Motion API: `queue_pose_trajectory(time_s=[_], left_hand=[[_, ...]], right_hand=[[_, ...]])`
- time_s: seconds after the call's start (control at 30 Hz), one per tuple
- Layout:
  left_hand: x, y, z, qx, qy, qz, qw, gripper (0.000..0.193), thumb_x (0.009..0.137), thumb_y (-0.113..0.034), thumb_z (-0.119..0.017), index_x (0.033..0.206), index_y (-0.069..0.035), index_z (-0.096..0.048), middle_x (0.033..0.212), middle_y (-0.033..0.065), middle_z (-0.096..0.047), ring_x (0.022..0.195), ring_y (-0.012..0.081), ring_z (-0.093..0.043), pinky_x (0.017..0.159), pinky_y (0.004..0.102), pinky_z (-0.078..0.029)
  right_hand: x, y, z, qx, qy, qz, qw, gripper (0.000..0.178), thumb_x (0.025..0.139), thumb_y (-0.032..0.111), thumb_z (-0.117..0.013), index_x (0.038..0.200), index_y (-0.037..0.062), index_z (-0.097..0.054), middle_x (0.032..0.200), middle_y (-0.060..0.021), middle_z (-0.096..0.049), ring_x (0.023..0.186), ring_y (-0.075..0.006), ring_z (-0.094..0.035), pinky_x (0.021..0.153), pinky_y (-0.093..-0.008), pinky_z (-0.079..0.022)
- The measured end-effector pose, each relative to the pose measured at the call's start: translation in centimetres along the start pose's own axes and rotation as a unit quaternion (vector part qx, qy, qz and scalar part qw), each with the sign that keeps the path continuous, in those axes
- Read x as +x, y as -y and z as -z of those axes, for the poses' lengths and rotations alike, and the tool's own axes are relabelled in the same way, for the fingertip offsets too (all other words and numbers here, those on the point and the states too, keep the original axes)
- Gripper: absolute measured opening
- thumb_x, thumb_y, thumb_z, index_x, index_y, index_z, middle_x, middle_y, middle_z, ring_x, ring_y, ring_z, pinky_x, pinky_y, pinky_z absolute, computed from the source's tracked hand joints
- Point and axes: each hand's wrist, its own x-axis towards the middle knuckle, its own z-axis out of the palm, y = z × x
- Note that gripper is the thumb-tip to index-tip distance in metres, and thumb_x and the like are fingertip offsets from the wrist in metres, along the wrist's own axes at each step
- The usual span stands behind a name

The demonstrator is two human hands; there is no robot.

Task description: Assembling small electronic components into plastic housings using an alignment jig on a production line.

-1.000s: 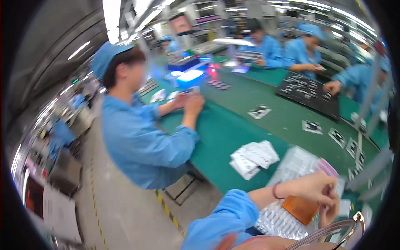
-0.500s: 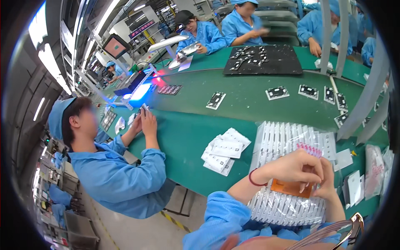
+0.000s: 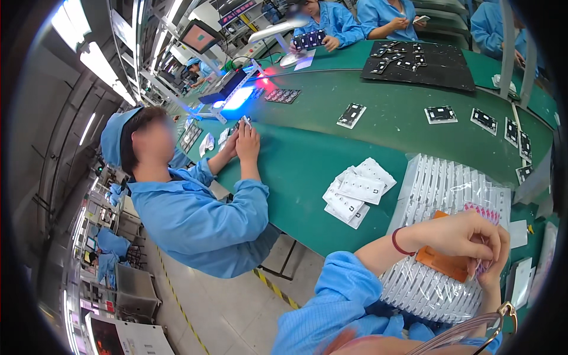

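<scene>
My left hand, with a red band at the wrist and a blue sleeve, is curled around a small strip with pink tabs. My right hand comes up from the lower right edge and meets it, fingers closed on the same strip. Both hands hover over a row of white parts in clear bags on the green bench. An orange flat pad lies on those bags just under my hands.
A person in blue coat and cap sits to my left with both hands on the bench. A loose pile of white bagged cards lies between us. Small black-and-white parts ride the green belt, and a black mat lies beyond, with more workers behind.
The view has swung so the neighbouring person sits further left and lower. My hands stay together over the bagged parts, still closed around the pink-tabbed strip.
</scene>
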Motion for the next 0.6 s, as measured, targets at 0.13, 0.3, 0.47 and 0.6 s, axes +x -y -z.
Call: queue_pose_trajectory(time_s=[0.13, 0.3, 0.47, 0.6], left_hand=[[0.5, 1.0, -0.1, 0.03, 0.002, -0.068, 0.997, 0.005, 0.078, 0.0, -0.054, 0.079, 0.001, -0.059, 0.075, 0.007, -0.061, 0.058, 0.0118, -0.061, 0.053, 0.0212, -0.049], [0.1, 0.1, 0.0, -0.025, -0.031, 0.012, 0.999, 0.007, 0.077, 0.001, -0.053, 0.081, 0.002, -0.059, 0.074, 0.0063, -0.061, 0.061, 0.0121, -0.061, 0.054, 0.0206, -0.049], [0.5, 1.2, -0.6, -0.003, -0.036, -0.028, 0.999, 0.007, 0.078, -0.002, -0.056, 0.083, 0.002, -0.059, 0.075, 0.0066, -0.061, 0.058, 0.0112, -0.061, 0.052, 0.0212, -0.05], [0.6, 0.3, -0.3, -0.023, -0.004, 0.01, 1.0, 0.009, 0.078, -0.003, -0.059, 0.084, 0.003, -0.059, 0.076, 0.0064, -0.061, 0.058, 0.0104, -0.061, 0.051, 0.0211, -0.049]], right_hand=[[-0.6, -1.0, 1.5, 0.018, 0.05, -0.04, 0.998, 0.098, 0.053, 0.05, -0.079, 0.124, 0.0027, -0.03, 0.113, -0.0105, -0.043, 0.097, -0.0169, -0.05, 0.081, -0.0271, -0.042], [0.9, 0.5, -0.5, -0.085, -0.057, 0.003, 0.995, 0.095, 0.056, 0.053, -0.076, 0.122, 0.0027, -0.031, 0.113, -0.0099, -0.042, 0.101, -0.0174, -0.049, 0.082, -0.0273, -0.042], [0.6, 0.3, 0.4, -0.047, -0.019, -0.019, 0.999, 0.097, 0.052, 0.055, -0.078, 0.12, 0.0032, -0.031, 0.108, -0.0083, -0.043, 0.097, -0.0157, -0.05, 0.082, -0.0269, -0.042], [0.3, 0.1, 1.2, -0.034, 0.043, -0.055, 0.997, 0.103, 0.047, 0.057, -0.079, 0.12, 0.0037, -0.029, 0.105, -0.0076, -0.044, 0.092, -0.0131, -0.052, 0.081, -0.0267, -0.043]])
